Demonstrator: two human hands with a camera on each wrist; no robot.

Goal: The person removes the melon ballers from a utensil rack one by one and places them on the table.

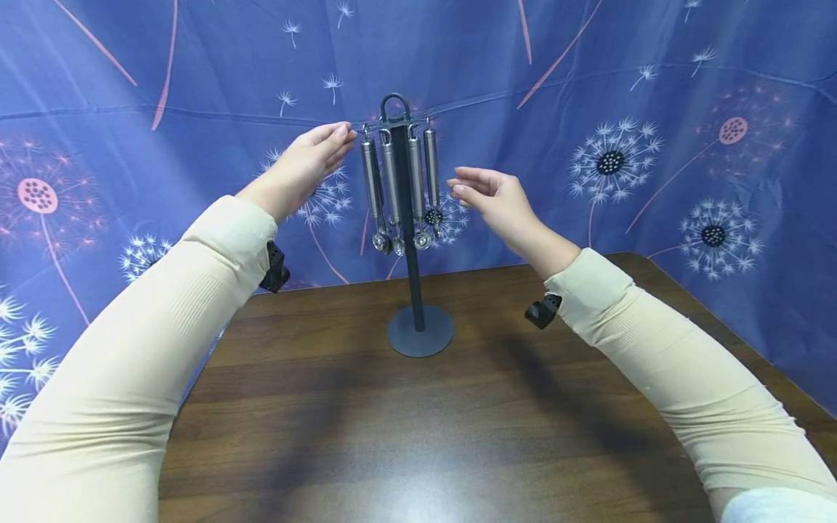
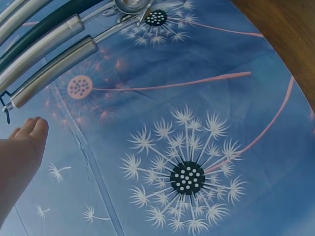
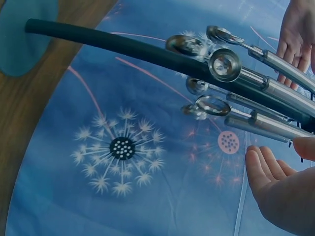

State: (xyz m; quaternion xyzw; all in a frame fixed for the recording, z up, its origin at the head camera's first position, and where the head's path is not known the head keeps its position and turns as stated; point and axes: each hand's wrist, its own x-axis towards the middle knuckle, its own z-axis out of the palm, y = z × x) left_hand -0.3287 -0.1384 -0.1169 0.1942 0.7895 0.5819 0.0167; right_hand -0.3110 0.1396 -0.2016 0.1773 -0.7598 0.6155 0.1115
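Observation:
Several steel spoons (image 1: 415,171) with small round bowls and thick cylindrical handles hang from a dark metal stand (image 1: 410,269). My left hand (image 1: 306,165) is raised beside the stand's top left, its fingertips near the hook of the leftmost spoon (image 1: 371,178). In the left wrist view, a small gap separates the fingers from the nearest handle (image 2: 56,71). To the right of the spoons, my right hand (image 1: 498,201) is held up with fingers loosely bent and nothing in them. The right wrist view shows the round bowls (image 3: 225,65) close up.
The stand's round base (image 1: 421,333) rests toward the back of a brown wooden table (image 1: 392,421). Right behind it hangs a blue cloth (image 1: 497,94) printed with dandelions. A loop handle (image 1: 395,98) tops the stand.

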